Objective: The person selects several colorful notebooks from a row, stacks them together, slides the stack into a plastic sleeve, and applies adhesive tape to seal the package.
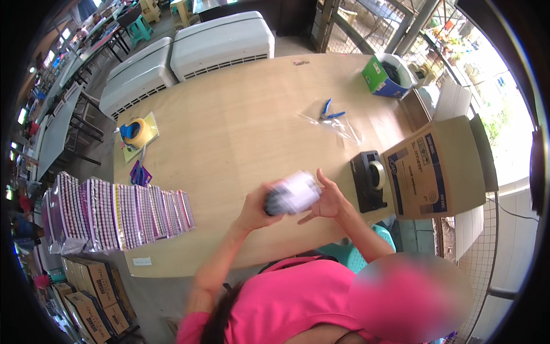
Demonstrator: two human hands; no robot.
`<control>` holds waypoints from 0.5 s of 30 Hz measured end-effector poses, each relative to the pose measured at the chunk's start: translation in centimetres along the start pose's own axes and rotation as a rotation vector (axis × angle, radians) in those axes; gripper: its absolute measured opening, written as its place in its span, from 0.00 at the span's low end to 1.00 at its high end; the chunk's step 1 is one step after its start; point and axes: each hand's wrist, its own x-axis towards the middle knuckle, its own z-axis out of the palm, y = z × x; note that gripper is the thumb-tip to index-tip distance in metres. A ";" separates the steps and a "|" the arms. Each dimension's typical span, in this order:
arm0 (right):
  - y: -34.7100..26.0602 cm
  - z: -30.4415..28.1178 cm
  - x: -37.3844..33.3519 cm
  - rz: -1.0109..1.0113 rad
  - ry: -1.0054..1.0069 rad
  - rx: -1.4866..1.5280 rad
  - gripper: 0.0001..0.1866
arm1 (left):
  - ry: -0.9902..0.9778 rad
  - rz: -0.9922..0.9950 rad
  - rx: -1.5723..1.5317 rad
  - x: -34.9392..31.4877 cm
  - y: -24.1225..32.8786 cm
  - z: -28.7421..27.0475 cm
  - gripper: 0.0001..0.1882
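Over the near middle of the table, my left hand (256, 207) is closed around a white and dark bundle (298, 192), which is smeared by motion so its kind does not show. My right hand (330, 199) is beside the bundle's right end, fingers spread and thumb up; whether it touches the bundle I cannot tell. Just right of that hand stands a black tape dispenser (366, 182) with a roll of clear tape. Farther off, blue-handled nippers (330, 112) lie on a clear plastic bag (344, 133).
A row of checked, plastic-wrapped packs (123, 215) lines the table's left side. Behind it are purple-handled scissors (140, 173) and a yellow tape roll (136, 135). An open cardboard box (435, 169) stands at the right, a green and blue bin (385, 75) at the far right corner.
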 end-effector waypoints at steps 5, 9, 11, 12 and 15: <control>0.9 -1.3 -4.2 -0.313 0.405 -0.678 0.40 | -0.023 0.110 0.724 0.9 0.9 3.5 0.47; 0.5 -4.8 -5.3 -0.748 0.363 -0.861 0.47 | -0.013 -0.202 -0.556 1.0 -2.4 8.4 0.60; 0.0 -5.2 -4.1 -0.835 0.373 -1.000 0.50 | 0.118 -0.331 -0.477 1.0 -4.4 11.3 0.62; -0.9 -6.4 -3.5 -0.750 0.378 -0.994 0.53 | 0.174 -0.292 -0.455 1.2 -5.7 11.9 0.62; -1.7 -11.8 -1.5 -0.936 0.311 -1.071 0.54 | 0.309 -0.230 -0.536 1.9 -8.2 14.6 0.62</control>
